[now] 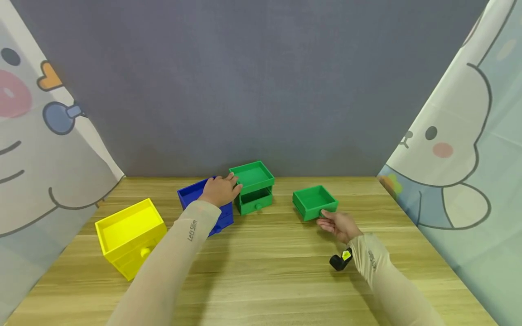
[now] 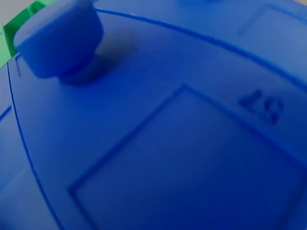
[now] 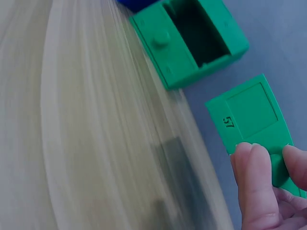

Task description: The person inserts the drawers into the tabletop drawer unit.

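Observation:
My right hand (image 1: 338, 225) pinches the round knob (image 3: 278, 170) of a green drawer (image 1: 315, 202), which is off to the right of the green cabinet (image 1: 252, 176). In the right wrist view the drawer's front bears the number 57. The green cabinet has an open slot (image 3: 199, 33) in its upper part and a knobbed drawer (image 1: 257, 203) below it. Over at its left side, the fingers of my left hand (image 1: 221, 189) touch or hover at the edge; which of these cannot be told. Beneath that hand and forearm stands a blue cabinet (image 1: 225, 216), partly covered.
A yellow cabinet (image 1: 126, 228) with a knob on its front stands at the left. The blue cabinet's front and knob (image 2: 62, 40) fill the left wrist view. A grey wall (image 1: 261, 90) rises behind the wooden table (image 1: 269, 271), with printed cloths at both sides.

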`<action>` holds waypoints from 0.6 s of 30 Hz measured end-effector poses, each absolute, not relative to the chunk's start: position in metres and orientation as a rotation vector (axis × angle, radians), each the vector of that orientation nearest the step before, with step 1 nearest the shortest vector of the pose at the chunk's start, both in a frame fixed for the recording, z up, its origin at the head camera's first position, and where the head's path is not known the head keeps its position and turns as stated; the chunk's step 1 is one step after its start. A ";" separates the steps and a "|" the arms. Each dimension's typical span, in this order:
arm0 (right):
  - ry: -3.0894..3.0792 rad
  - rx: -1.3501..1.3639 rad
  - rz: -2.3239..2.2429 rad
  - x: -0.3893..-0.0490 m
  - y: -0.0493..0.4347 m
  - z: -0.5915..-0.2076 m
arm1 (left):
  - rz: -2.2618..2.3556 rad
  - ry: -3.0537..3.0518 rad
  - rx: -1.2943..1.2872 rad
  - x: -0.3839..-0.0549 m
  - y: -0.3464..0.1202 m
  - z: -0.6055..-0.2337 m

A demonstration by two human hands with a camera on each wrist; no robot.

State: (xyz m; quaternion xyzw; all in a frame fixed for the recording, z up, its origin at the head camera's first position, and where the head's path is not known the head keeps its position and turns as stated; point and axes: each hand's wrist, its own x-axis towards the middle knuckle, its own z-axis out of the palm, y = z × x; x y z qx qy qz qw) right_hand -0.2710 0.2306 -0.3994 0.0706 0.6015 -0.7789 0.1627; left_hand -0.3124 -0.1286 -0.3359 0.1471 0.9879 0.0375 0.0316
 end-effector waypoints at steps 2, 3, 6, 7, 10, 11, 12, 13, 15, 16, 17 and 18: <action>1.716 0.169 -2.218 -0.270 0.225 -0.398 | 0.151 3.039 0.454 -0.313 -0.129 -0.335; 1.718 0.153 -2.213 -0.269 0.222 -0.397 | 0.169 3.038 0.454 -0.312 -0.129 -0.335; 1.729 0.134 -2.196 -0.269 0.210 -0.397 | 0.199 3.037 0.454 -0.311 -0.129 -0.334; 1.738 0.127 -2.190 -0.269 0.206 -0.398 | 0.204 3.038 0.454 -0.311 -0.129 -0.334; 1.749 0.106 -2.173 -0.270 0.193 -0.399 | 0.219 3.039 0.447 -0.309 -0.129 -0.334; 1.758 0.102 -2.165 -0.270 0.188 -0.400 | 0.224 3.039 0.449 -0.309 -0.129 -0.335; 1.765 0.091 -2.156 -0.270 0.185 -0.400 | 0.224 3.041 0.453 -0.309 -0.129 -0.335; 1.768 0.090 -2.155 -0.270 0.181 -0.401 | 0.229 3.041 0.455 -0.309 -0.129 -0.335; 1.771 0.082 -2.146 -0.270 0.174 -0.402 | 0.247 3.041 0.457 -0.309 -0.130 -0.336; 1.775 0.071 -2.136 -0.270 0.171 -0.402 | 0.252 3.044 0.459 -0.309 -0.130 -0.336; 1.779 0.063 -2.130 -0.270 0.167 -0.403 | 0.252 3.048 0.459 -0.309 -0.131 -0.336; 1.780 0.054 -2.126 -0.270 0.164 -0.403 | 0.247 3.053 0.461 -0.309 -0.131 -0.336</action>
